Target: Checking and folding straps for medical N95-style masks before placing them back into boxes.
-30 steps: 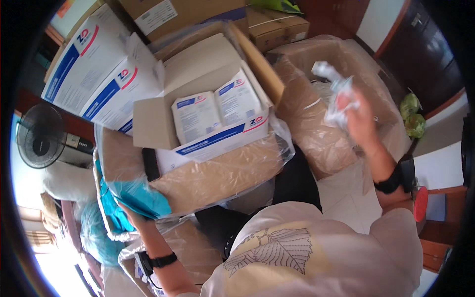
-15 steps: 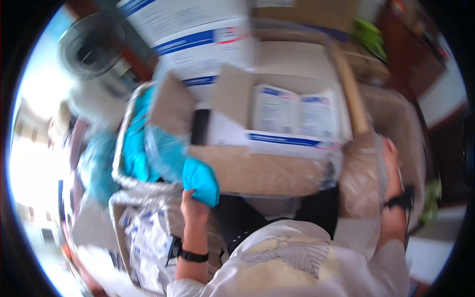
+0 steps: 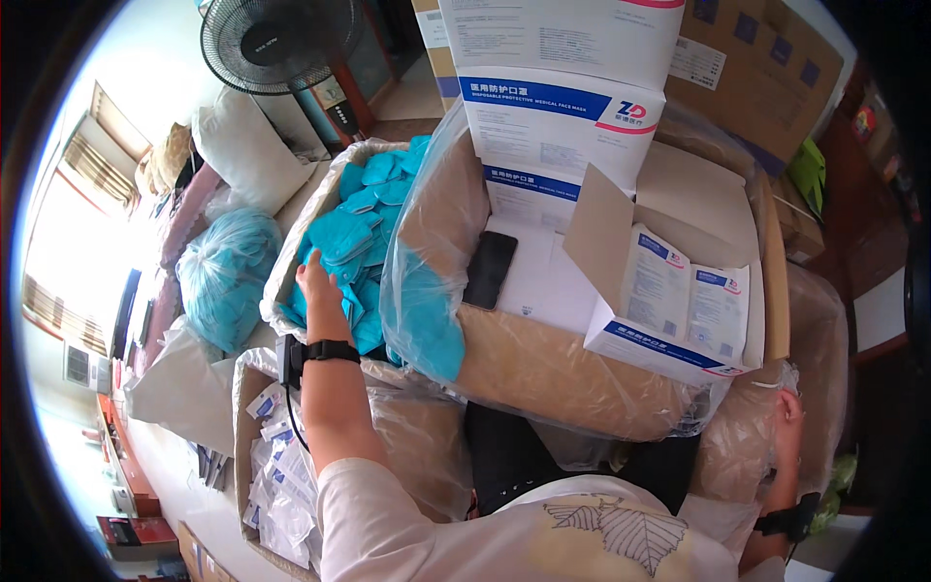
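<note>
Over a plastic-lined carton (image 3: pixel 274 281) at the left, my left hand (image 3: pixel 318 279) reaches in among a heap of teal face masks (image 3: pixel 344 238). Its thumb and fingers look apart, and no mask shows clearly between them. Far to the right, my right hand (image 3: pixel 788 419) hangs beside a large plastic-lined carton (image 3: pixel 732 412). The fingers there are curled in against crumpled clear plastic, and what they hold, if anything, is too small to make out. A white box (image 3: pixel 669 361) with its flaps up holds white printed sachets (image 3: pixel 655 283) in front of me.
A black phone (image 3: pixel 491 270) lies beside the white box, on a brown carton draped in clear plastic (image 3: pixel 562 364). Stacked white boxes (image 3: pixel 558 107) rise behind. Lower left, a carton holds loose sachets (image 3: pixel 281 475). A bag of teal masks (image 3: pixel 230 276) and a fan (image 3: pixel 276 44) stand farther left.
My left hand has moved left and away from me to the mask heap; the teal mask it held is no longer clearly seen in it. My right hand has come nearer, its fingers more curled.
</note>
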Action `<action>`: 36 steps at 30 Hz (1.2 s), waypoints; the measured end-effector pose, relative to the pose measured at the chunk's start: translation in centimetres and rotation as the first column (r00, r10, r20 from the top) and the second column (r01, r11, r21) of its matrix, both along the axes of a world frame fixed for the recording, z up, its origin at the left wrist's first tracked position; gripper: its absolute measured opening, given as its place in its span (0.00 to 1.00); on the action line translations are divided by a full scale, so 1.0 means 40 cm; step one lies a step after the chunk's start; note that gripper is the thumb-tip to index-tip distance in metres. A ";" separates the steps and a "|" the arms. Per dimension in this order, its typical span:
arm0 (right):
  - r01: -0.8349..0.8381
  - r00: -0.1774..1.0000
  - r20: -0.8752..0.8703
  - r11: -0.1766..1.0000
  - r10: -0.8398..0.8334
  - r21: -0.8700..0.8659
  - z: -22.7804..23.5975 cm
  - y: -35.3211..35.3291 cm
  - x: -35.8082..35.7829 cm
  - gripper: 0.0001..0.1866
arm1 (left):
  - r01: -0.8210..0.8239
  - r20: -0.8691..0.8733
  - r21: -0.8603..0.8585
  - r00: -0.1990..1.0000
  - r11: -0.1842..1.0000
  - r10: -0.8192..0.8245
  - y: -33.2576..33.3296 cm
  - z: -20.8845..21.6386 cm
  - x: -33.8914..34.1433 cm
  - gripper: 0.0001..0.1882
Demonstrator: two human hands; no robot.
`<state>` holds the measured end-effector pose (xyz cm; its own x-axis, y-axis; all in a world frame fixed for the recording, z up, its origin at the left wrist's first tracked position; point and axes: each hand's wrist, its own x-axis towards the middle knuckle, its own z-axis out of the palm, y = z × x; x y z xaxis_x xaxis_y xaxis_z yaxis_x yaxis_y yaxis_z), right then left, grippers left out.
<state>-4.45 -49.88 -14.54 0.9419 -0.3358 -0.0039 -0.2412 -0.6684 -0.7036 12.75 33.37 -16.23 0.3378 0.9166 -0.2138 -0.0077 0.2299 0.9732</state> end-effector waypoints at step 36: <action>-0.235 0.971 0.173 0.505 0.168 0.830 0.218 0.527 0.427 0.13 | 0.769 -0.147 0.620 0.309 0.156 -0.940 -0.977 0.168 -0.263 0.11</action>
<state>12.63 -28.78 -5.83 0.9930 -0.0085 -0.1178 -0.1132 0.2175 -0.9695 2.23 -5.72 -9.49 0.9288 -0.1097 0.3541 -0.3706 -0.2530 0.8937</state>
